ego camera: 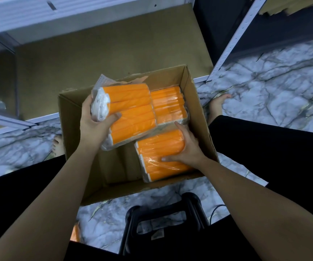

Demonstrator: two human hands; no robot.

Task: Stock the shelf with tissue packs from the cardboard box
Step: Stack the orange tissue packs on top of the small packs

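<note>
An open cardboard box [71, 117] sits on the marble floor between my legs. My left hand [93, 123] grips an orange tissue pack [131, 110] by its white end and holds it tilted above the box. My right hand [187, 147] lies on a second orange pack [159, 153] at the box's near right, fingers curled over its far edge. A third orange pack [169, 104] lies flat at the far right of the box. The box's left half shows bare bottom. The brown shelf board [105, 48] lies just beyond the box.
White metal shelf rails [234, 36] frame the low shelf; another level [39, 14] runs overhead at the top left. A black stool [163, 219] stands under me. My bare feet [217, 104] flank the box. Another orange pack edge [75, 232] shows at the bottom left.
</note>
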